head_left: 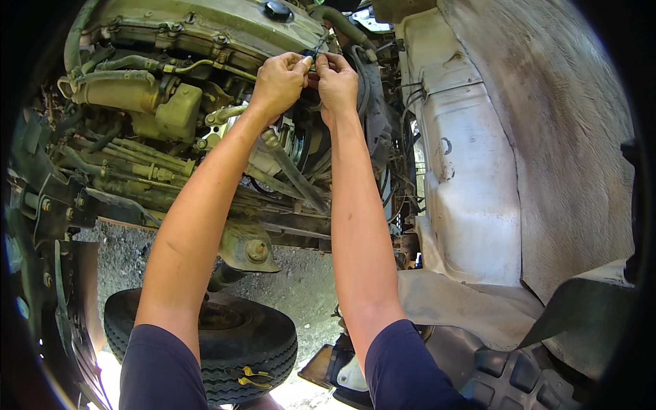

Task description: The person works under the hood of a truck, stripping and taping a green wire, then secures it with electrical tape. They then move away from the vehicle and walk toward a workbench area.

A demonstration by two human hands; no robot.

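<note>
Both my arms reach up to the far end of an engine (225,34), beside its greenish cover with a black round cap (276,11). My left hand (279,85) is closed, thumb and forefinger pinched together. Right beside it, my right hand (336,85) is pinched in the same way, the fingertips of both nearly meeting. Something small and dark, perhaps a thin wire, shows at the fingertips, but the fingers cover most of it. Behind the hands runs a dark hose (365,82). Below them a metal pipe (294,171) slants down.
Hoses, pipes and a bracket (249,249) fill the left side. Below lies a tire (205,355) with a yellow-handled tool (253,377) on it. On the right stand a bare metal panel (471,178) and a worn brown-grey covering (560,137). Gravel (307,273) shows underneath.
</note>
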